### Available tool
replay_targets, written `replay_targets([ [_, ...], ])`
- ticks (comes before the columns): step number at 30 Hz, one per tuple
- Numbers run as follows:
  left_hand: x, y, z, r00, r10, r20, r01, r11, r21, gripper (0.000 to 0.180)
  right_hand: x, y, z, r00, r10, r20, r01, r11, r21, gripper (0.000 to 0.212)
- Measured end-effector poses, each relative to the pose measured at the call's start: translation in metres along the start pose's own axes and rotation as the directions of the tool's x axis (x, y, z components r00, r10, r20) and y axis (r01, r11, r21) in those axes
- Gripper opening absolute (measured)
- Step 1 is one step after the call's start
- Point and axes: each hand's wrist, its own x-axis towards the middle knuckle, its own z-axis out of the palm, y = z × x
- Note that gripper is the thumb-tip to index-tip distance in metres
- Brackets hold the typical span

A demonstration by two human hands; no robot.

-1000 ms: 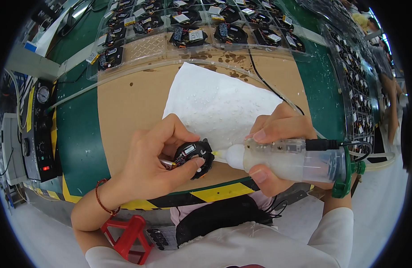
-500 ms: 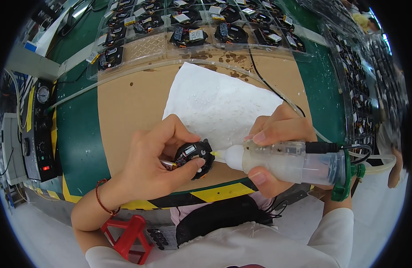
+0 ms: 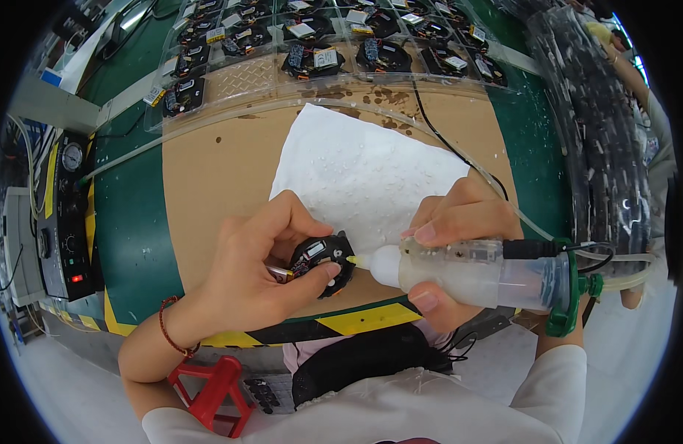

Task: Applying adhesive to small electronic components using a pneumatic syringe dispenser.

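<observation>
My left hand (image 3: 245,270) grips a small black round housing (image 3: 329,247) with a circuit board, thin wires and a silver edge showing beside the fingers. Its thumb presses on the front of the housing. In my right hand (image 3: 467,220) is a clear dispensing syringe (image 3: 460,272) of whitish fluid, lying almost level, fingers above and thumb below. The pale yellow needle tip (image 3: 354,260) points left and meets or nearly meets the housing's right edge; contact cannot be made out. A green cap (image 3: 570,292) closes the syringe's rear end, with a hose attached.
White paper (image 3: 356,166) with droplets lies on brown cardboard (image 3: 208,200). Clear trays (image 3: 241,80) of similar black parts stand at the back. Left is a black dispenser box (image 3: 64,222) with a gauge. Stacked trays (image 3: 600,140) and another person's arm (image 3: 631,78) are at right.
The syringe has shifted slightly left and down, its tip still at the housing. My left hand holds its place. At far right the trays look different and another person's arm has come into view.
</observation>
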Motion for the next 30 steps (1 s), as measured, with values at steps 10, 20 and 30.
replay_targets([
  [10, 0.0002, -0.0092, -0.0033, 1.000, -0.006, 0.017, 0.006, 1.000, 0.002, 0.024, 0.0002, 0.0091, 0.0034, 0.999, -0.043, -0.015, 0.042, 0.998, -0.042, 0.041],
  [20, -0.0006, -0.0097, 0.0003, 1.000, 0.000, 0.005, 0.000, 1.000, -0.006, 0.024, -0.0011, 0.0071, 0.0001, 0.998, -0.067, -0.007, 0.067, 0.996, -0.063, 0.041],
  [30, 0.0005, -0.0096, -0.0055, 1.000, -0.008, 0.012, 0.008, 1.000, -0.029, 0.024, 0.0054, 0.0082, -0.0028, 0.988, -0.155, 0.006, 0.155, 0.988, -0.001, 0.043],
])
